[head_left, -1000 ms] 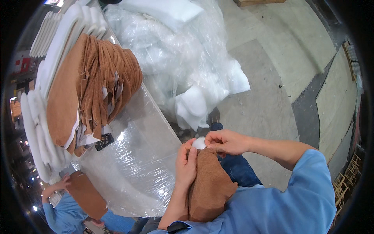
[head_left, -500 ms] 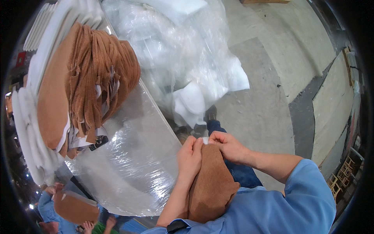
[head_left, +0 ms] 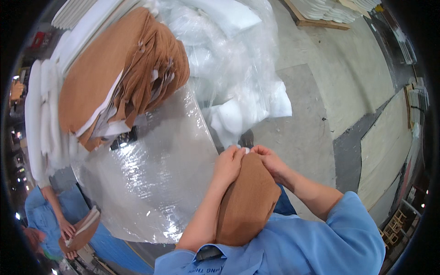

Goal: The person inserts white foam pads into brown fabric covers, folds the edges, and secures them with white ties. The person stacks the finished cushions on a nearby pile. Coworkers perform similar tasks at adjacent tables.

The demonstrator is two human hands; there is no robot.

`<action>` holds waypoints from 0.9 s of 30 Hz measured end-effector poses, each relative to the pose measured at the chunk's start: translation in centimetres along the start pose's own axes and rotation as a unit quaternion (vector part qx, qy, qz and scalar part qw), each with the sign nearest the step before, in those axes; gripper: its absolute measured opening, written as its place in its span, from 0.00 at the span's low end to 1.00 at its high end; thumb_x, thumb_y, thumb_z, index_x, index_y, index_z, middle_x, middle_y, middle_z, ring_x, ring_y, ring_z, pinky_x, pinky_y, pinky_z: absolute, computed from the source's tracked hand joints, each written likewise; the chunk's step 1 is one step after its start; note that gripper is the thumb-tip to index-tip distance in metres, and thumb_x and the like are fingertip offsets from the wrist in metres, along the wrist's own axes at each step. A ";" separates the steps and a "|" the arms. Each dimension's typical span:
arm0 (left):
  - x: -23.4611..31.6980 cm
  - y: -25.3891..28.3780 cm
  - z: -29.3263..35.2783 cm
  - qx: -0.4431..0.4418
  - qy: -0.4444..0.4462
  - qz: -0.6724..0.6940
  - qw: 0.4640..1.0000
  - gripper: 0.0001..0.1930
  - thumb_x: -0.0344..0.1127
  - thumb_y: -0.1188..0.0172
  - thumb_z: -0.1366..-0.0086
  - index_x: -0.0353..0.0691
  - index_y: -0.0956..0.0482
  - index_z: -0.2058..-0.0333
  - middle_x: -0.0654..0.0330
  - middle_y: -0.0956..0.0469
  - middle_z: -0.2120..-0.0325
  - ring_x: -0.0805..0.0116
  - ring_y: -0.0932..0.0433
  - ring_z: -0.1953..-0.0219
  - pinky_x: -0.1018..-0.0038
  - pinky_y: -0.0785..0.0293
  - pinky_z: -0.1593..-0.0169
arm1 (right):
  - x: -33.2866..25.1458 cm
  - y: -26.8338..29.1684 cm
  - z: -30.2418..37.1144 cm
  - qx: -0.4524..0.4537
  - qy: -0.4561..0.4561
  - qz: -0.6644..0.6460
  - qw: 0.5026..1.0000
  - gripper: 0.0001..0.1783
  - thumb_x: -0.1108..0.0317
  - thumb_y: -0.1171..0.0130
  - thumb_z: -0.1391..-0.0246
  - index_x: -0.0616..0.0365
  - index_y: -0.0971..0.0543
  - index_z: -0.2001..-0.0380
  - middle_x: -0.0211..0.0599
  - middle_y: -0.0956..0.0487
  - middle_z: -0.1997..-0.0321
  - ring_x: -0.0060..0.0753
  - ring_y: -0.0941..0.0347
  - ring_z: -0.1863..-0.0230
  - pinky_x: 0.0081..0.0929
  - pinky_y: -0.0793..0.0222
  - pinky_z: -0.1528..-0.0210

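A brown fabric piece (head_left: pixel 247 201) hangs against my front, its narrow end pointing away from me. My left hand (head_left: pixel 228 164) is closed on the left side of that end, fingers pinched near the tip. Opposite it, my right hand (head_left: pixel 271 161) pinches the right side of the same end. Between my fingertips a small bit of white material (head_left: pixel 247 150) shows at the tip; what it belongs to is hidden. To the left, a thick pile of brown fabric pieces (head_left: pixel 105 64) with white edges lies on a plastic-wrapped surface (head_left: pixel 156 192).
White foam pieces in clear plastic (head_left: pixel 229 59) fill the space ahead. More white padding (head_left: pixel 39 114) is stacked beyond the brown pile. At lower left a co-worker (head_left: pixel 50 206) in blue handles another brown piece. A wooden pallet (head_left: pixel 316 22) with white stacks stands at the far right.
My view has shifted, so the pile sits farther right and higher. Both hands keep their pinch at the tip. The co-worker's brown piece has been turned and lowered.
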State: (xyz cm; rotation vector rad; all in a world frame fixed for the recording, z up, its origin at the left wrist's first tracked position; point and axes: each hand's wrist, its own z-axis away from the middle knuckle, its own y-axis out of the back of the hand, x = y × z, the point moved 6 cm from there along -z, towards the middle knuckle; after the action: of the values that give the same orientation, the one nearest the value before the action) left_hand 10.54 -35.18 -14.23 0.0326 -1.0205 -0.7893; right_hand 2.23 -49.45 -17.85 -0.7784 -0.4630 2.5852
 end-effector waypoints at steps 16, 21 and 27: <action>-9.2 7.2 15.6 0.147 0.031 -0.179 0.972 0.15 0.50 0.42 0.27 0.44 0.20 0.58 0.49 0.15 0.60 0.41 0.18 0.58 0.50 0.23 0.56 | -7.5 -7.8 2.3 -0.054 -0.077 0.318 0.944 0.42 0.66 0.31 0.46 0.51 0.34 0.28 0.47 0.21 0.42 0.38 0.21 0.44 0.35 0.23 0.44; -10.7 8.0 16.0 0.174 -0.028 -0.143 0.974 0.15 0.48 0.44 0.25 0.43 0.20 0.54 0.50 0.16 0.58 0.44 0.18 0.55 0.54 0.22 0.54 | -7.4 -8.1 1.3 -0.095 -0.088 0.386 0.913 0.44 0.69 0.29 0.50 0.52 0.32 0.29 0.50 0.22 0.40 0.43 0.22 0.40 0.37 0.24 0.42; -16.2 17.2 28.2 0.373 0.027 0.100 0.922 0.16 0.46 0.46 0.23 0.40 0.19 0.49 0.51 0.16 0.57 0.57 0.18 0.54 0.67 0.23 0.49 | -8.0 -20.8 2.4 -0.256 0.179 0.825 0.472 0.43 0.57 0.26 0.48 0.55 0.29 0.31 0.59 0.29 0.31 0.58 0.33 0.29 0.45 0.32 0.30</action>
State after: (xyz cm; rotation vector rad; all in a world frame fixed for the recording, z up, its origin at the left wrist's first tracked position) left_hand -5.82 -3.73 -4.55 0.5933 -1.2008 -0.1755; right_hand 12.70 -35.56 -3.67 -3.2486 -0.3281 3.4078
